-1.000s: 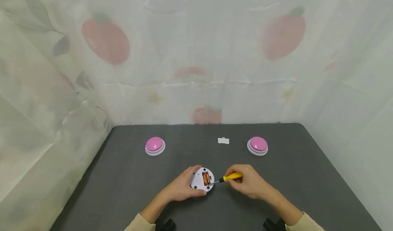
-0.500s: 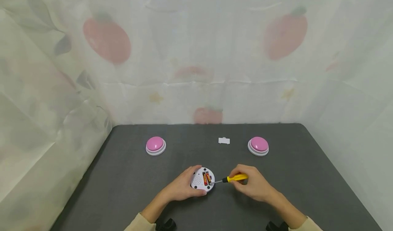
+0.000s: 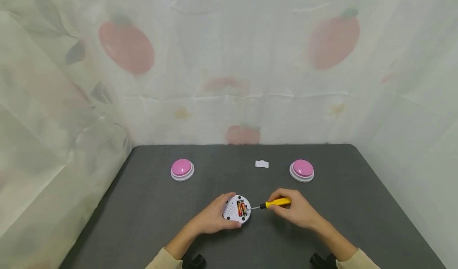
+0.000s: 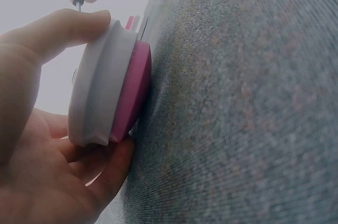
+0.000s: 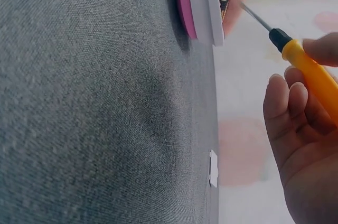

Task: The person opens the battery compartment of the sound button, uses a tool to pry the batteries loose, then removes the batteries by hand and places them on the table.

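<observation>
My left hand (image 3: 214,216) grips a round white button unit (image 3: 230,212) by its rim, with the underside facing up. Its pink dome (image 4: 135,84) points down close over the table in the left wrist view. Two red-and-black batteries (image 3: 241,208) lie side by side in the uncovered compartment; one battery end (image 5: 224,1) shows at the opening in the right wrist view. Between thumb and fingers, my right hand (image 3: 296,208) holds a yellow screwdriver (image 3: 280,202). Its thin metal shaft (image 5: 256,15) points toward the compartment, and the tip stands off the unit in that view.
Two pink-domed buttons stand farther back, one at left (image 3: 182,169) and one at right (image 3: 302,170). A small white battery cover (image 3: 262,164) lies between them. Behind the dark grey table (image 3: 157,205) hangs a pale printed curtain (image 3: 229,62).
The screwdriver and my right hand have moved to the right and slightly up, drawing back from the unit. The right-hand battery appears shifted in its compartment. My left hand stays put.
</observation>
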Available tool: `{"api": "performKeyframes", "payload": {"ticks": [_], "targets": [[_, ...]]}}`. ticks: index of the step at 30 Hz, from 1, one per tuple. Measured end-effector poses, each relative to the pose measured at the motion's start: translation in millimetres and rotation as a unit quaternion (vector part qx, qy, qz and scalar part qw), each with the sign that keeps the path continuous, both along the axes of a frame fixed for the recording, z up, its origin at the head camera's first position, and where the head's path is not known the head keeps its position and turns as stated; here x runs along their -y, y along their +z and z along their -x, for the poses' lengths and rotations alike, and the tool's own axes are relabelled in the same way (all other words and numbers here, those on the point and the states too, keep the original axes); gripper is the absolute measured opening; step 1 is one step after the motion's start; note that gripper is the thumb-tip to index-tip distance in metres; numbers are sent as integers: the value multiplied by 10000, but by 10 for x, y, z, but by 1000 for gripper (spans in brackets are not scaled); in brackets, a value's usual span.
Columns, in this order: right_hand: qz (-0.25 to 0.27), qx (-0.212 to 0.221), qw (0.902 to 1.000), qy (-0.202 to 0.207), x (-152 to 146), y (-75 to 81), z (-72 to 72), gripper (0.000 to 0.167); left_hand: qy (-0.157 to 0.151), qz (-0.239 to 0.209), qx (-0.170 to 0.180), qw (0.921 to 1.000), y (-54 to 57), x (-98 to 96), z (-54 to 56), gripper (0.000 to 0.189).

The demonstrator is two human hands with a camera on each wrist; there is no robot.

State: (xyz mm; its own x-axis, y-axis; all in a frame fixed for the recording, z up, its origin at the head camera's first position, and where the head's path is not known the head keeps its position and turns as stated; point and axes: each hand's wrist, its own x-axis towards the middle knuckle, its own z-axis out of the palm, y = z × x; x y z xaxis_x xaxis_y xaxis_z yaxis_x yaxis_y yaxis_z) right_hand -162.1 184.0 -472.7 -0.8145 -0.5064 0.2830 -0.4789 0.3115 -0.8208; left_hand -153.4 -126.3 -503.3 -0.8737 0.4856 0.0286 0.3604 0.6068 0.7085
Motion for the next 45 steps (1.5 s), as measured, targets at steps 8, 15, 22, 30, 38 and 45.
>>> {"api": "performKeyframes", "payload": {"ticks": [8,15,22,30,38,45], "targets": [[-99,175,9991,-380,52,40,89,12,42,45,68,10000,14,-10,3,92],[-241,14,9981,-568,123,53,158,16,45,58,100,9999,28,-17,6,92],[-329,-127,9987,-369,171,41,215,13,79,71,247,9996,32,-16,-3,94],[-399,-168,9990,-68,188,18,260,15,89,102,308,9994,28,-18,-2,93],[-563,-591,9964,220,212,0,312,20,99,109,347,9993,24,-21,-12,94],[-832,-882,9920,348,255,111,311,22,83,94,380,9992,24,-29,-11,93]]}}
